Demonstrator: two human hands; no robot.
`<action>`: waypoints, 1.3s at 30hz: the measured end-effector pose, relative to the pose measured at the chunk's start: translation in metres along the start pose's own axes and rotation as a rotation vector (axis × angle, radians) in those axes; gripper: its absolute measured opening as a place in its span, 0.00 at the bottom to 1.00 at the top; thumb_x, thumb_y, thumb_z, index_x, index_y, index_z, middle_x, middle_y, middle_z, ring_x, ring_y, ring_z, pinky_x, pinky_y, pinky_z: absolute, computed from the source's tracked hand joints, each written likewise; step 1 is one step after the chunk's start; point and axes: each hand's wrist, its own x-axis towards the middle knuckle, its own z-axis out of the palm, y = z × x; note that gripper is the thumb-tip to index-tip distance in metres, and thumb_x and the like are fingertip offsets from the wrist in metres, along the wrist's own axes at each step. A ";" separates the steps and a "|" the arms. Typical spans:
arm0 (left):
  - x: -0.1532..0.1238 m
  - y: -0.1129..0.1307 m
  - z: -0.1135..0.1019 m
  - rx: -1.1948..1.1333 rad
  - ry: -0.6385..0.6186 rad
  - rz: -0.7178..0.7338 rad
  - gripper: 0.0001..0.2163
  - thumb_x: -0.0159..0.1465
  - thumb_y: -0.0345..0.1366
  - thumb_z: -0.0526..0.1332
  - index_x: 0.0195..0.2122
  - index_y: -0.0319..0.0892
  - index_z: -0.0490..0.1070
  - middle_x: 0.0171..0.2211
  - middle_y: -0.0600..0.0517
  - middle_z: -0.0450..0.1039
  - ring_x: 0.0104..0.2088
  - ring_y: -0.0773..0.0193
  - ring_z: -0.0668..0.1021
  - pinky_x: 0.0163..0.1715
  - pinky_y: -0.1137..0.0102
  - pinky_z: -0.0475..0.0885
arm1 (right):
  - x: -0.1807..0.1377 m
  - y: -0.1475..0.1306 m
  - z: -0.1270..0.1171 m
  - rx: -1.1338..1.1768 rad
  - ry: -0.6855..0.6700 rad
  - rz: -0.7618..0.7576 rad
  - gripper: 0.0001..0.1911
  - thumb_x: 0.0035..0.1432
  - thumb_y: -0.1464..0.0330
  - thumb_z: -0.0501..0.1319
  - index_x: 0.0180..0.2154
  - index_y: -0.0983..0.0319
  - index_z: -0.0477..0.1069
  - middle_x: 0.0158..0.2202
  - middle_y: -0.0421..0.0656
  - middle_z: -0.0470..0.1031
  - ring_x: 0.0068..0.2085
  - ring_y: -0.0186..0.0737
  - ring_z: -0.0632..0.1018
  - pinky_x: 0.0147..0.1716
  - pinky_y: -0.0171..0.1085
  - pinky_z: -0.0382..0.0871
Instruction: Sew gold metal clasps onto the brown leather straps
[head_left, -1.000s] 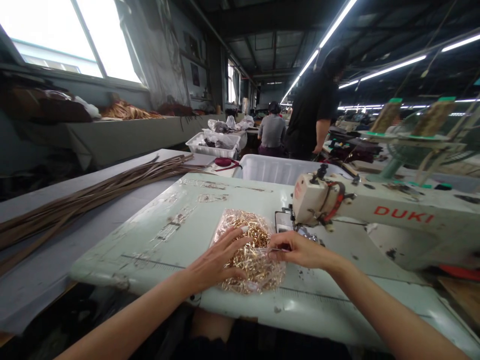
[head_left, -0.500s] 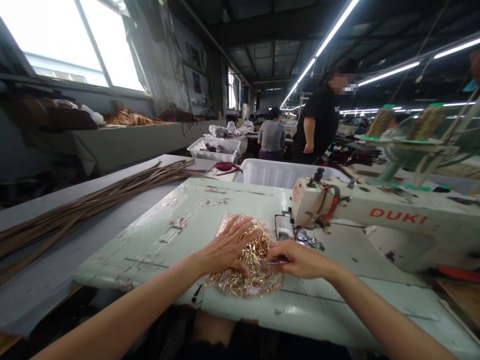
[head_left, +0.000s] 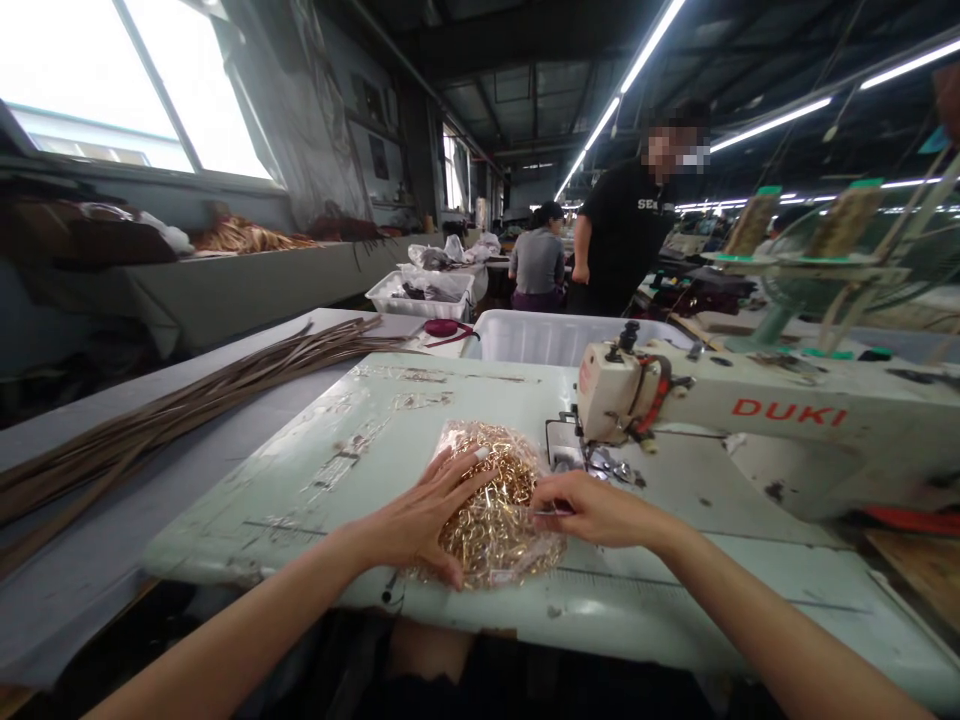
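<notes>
Left hand [head_left: 420,515], fingers spread wide, pins clear plastic bag of gold metal clips [head_left: 504,535] on pale-green sewing table [head_left: 375,420]; right hand [head_left: 592,510] pinches its edge. No clips out.

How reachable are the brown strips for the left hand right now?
Probably yes: the left hand rests on the bag of gold clips, and only bare tabletop lies between it and the brown strips, though it's a stretch.

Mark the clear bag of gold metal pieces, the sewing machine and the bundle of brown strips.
clear bag of gold metal pieces [head_left: 514,468]: head view, upper part beyond the fingertips.
sewing machine [head_left: 795,412]: head view, arm at the red lettering.
bundle of brown strips [head_left: 225,385]: head view, mid-length.
</notes>
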 end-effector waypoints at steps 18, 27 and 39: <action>0.032 -0.002 -0.008 0.207 0.085 0.042 0.36 0.61 0.56 0.51 0.65 0.46 0.39 0.66 0.43 0.38 0.64 0.49 0.42 0.60 0.49 0.35 | -0.003 -0.004 0.003 -0.066 0.038 -0.050 0.08 0.60 0.66 0.56 0.30 0.63 0.68 0.29 0.39 0.69 0.30 0.32 0.68 0.30 0.31 0.58; 0.041 -0.006 0.004 0.150 0.271 -0.082 0.39 0.57 0.58 0.51 0.64 0.43 0.42 0.64 0.40 0.46 0.64 0.51 0.46 0.61 0.50 0.37 | -0.001 0.000 0.005 -0.045 0.042 -0.030 0.10 0.61 0.64 0.56 0.31 0.63 0.69 0.29 0.38 0.70 0.30 0.32 0.68 0.29 0.30 0.58; 0.075 -0.008 -0.024 -0.416 0.683 -0.289 0.20 0.70 0.44 0.39 0.54 0.44 0.62 0.53 0.47 0.65 0.52 0.60 0.69 0.50 0.62 0.66 | -0.001 -0.002 0.007 0.010 0.057 0.038 0.09 0.60 0.65 0.56 0.30 0.62 0.69 0.27 0.36 0.69 0.28 0.30 0.67 0.27 0.30 0.57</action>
